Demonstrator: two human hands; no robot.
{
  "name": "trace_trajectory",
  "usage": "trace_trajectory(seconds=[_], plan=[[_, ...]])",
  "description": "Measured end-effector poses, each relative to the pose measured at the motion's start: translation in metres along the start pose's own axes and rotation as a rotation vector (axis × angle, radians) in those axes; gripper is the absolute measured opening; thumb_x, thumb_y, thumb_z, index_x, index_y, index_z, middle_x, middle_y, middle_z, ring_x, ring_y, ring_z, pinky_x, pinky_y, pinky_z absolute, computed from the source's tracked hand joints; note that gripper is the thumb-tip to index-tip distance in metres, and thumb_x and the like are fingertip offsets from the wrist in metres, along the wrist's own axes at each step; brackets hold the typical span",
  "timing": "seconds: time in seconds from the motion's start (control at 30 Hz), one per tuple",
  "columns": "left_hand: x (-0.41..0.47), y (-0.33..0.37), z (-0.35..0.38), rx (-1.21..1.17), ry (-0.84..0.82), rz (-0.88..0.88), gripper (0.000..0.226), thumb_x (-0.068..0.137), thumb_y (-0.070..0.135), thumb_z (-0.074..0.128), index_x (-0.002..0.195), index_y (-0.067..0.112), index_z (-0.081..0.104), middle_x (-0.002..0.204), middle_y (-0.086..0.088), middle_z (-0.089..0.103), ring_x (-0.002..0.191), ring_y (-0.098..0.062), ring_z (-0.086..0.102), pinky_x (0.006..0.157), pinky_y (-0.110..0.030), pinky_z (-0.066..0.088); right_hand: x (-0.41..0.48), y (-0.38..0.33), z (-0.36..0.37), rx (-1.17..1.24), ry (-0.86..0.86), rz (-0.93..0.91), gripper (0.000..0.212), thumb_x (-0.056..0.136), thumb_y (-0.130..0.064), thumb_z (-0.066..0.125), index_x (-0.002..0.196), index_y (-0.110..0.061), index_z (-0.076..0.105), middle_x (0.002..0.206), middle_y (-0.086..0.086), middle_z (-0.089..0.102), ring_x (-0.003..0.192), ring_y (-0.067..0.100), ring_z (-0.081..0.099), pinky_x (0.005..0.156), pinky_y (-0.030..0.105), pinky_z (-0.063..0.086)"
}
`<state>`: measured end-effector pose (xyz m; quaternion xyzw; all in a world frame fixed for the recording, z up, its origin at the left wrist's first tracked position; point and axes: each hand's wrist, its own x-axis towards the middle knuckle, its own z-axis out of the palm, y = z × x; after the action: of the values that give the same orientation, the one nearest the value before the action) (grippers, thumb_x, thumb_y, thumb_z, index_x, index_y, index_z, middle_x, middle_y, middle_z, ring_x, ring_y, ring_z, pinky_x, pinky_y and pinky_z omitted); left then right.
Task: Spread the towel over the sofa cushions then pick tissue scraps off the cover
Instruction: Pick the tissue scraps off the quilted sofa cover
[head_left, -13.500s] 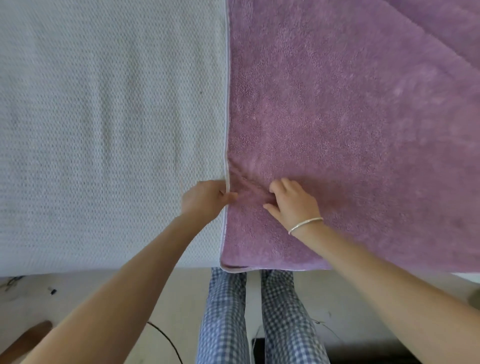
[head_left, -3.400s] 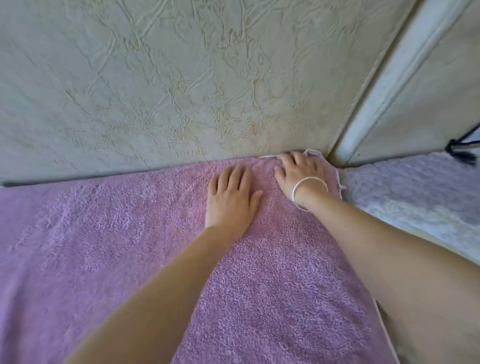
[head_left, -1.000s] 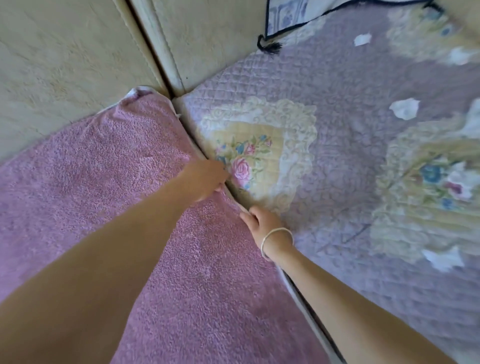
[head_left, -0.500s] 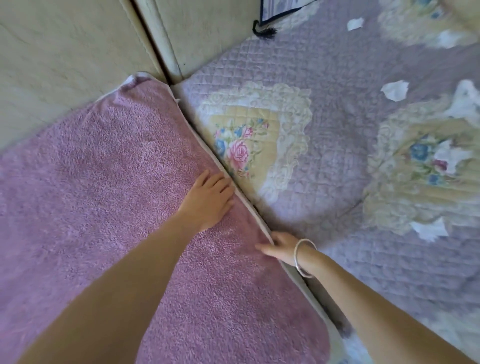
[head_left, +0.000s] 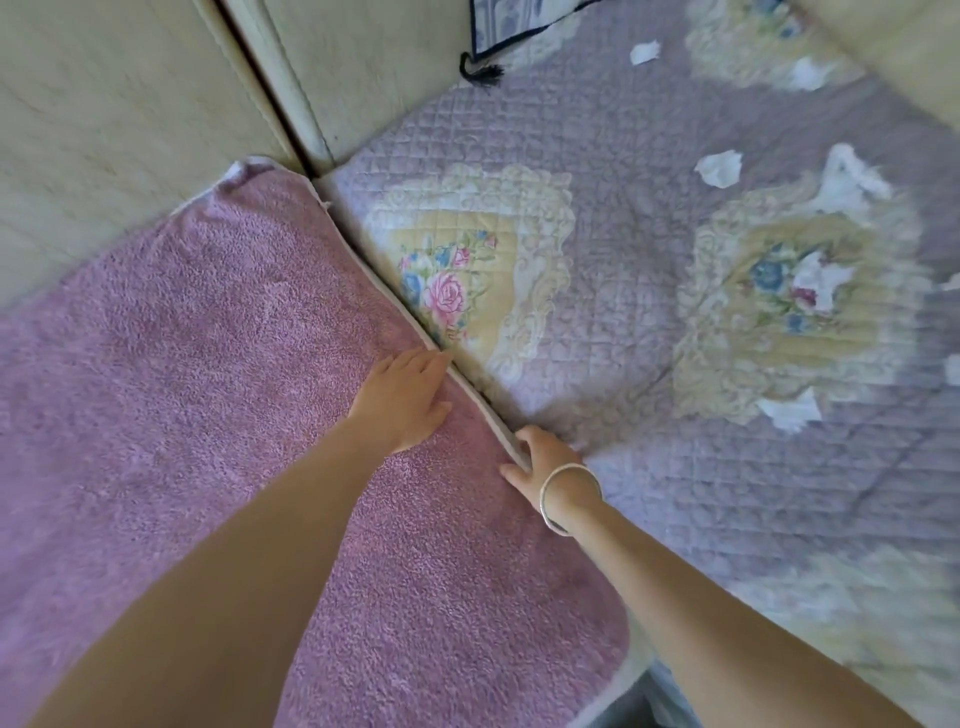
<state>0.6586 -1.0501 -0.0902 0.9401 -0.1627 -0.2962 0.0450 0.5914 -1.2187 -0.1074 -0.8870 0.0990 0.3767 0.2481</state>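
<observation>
- The pink towel (head_left: 218, 415) lies spread over the left seat cushion, its far corner tucked up against the cream backrest (head_left: 104, 104)
- The towel's pale-trimmed right edge runs along the gap between this cushion and the quilted cover (head_left: 649, 171) beside it
- The left hand (head_left: 400, 402) rests palm down on the towel just beside that edge, fingers stretched flat and close together, holding nothing
- The right hand (head_left: 540, 462) sits at the towel's edge a little nearer the camera, fingers curled down into the gap; the thumb lies on the towel, and I cannot tell whether the fingers pinch the trim or only press it
- A silver bangle (head_left: 569, 499) circles the right wrist
- The cover is lavender with cream lace-framed panels; the nearer panel shows a pink rose (head_left: 444, 293), just beside the towel's edge
- White tissue scraps lie scattered on the cover, well apart from both hands: one (head_left: 719, 167) on plain lavender, one (head_left: 644, 52) near the top, one (head_left: 789, 413) at the lower rim of the right-hand panel, and one (head_left: 821, 278) on that panel's flowers
- A dark-edged cloth with a black tassel (head_left: 480, 70) rests at the cover's far end, against the backrest
</observation>
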Motion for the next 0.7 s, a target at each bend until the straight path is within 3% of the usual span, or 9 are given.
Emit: trace_trajectory(seconds=[0.13,0.33,0.47,0.57,0.7], plan=[[-0.028,0.008,-0.020,-0.342,-0.007,-0.126,0.075,0.089,0.042,0.052,0.147,0.016,0.013,0.152,-0.008,0.027,0.136,-0.028,0.032,0.111,-0.045,0.032,-0.023,-0.018,-0.018,0.201,0.000,0.042,0.065,0.091,-0.035,0.054,0.145,-0.014,0.024,0.149,0.006,0.036,0.134,0.024,0.040,0.108,0.035,0.035],[-0.078,0.030,-0.080,-0.761,0.063,-0.182,0.076,0.083,0.041,0.063,0.144,0.020,0.023,0.150,-0.006,0.032,0.134,-0.028,0.035,0.109,-0.043,0.033,-0.080,-0.047,-0.064,0.347,0.140,0.021,0.062,0.093,-0.032,0.052,0.143,-0.009,0.025,0.146,0.009,0.037,0.132,0.027,0.040,0.105,0.035,0.037],[-0.117,0.048,-0.130,-0.878,0.152,-0.136,0.072,0.082,0.042,0.064,0.141,0.021,0.030,0.147,-0.003,0.036,0.131,-0.024,0.038,0.104,-0.038,0.037,-0.140,-0.067,-0.107,0.504,0.274,-0.020,0.061,0.091,-0.031,0.055,0.143,-0.011,0.028,0.147,0.008,0.038,0.135,0.024,0.037,0.108,0.036,0.034],[-0.148,0.070,-0.174,-0.859,0.218,-0.031,0.070,0.082,0.043,0.064,0.140,0.020,0.032,0.146,-0.001,0.037,0.133,-0.021,0.036,0.106,-0.033,0.031,-0.191,-0.078,-0.145,0.586,0.392,-0.072,0.062,0.090,-0.030,0.057,0.142,-0.012,0.028,0.147,0.007,0.039,0.134,0.024,0.039,0.106,0.033,0.035],[-0.183,0.111,-0.233,-0.847,0.315,0.107,0.069,0.082,0.046,0.062,0.139,0.018,0.033,0.144,0.000,0.039,0.131,-0.019,0.038,0.097,-0.027,0.031,-0.259,-0.080,-0.196,0.677,0.561,-0.120,0.062,0.090,-0.026,0.059,0.142,-0.012,0.029,0.146,0.009,0.039,0.134,0.025,0.039,0.101,0.031,0.036]])
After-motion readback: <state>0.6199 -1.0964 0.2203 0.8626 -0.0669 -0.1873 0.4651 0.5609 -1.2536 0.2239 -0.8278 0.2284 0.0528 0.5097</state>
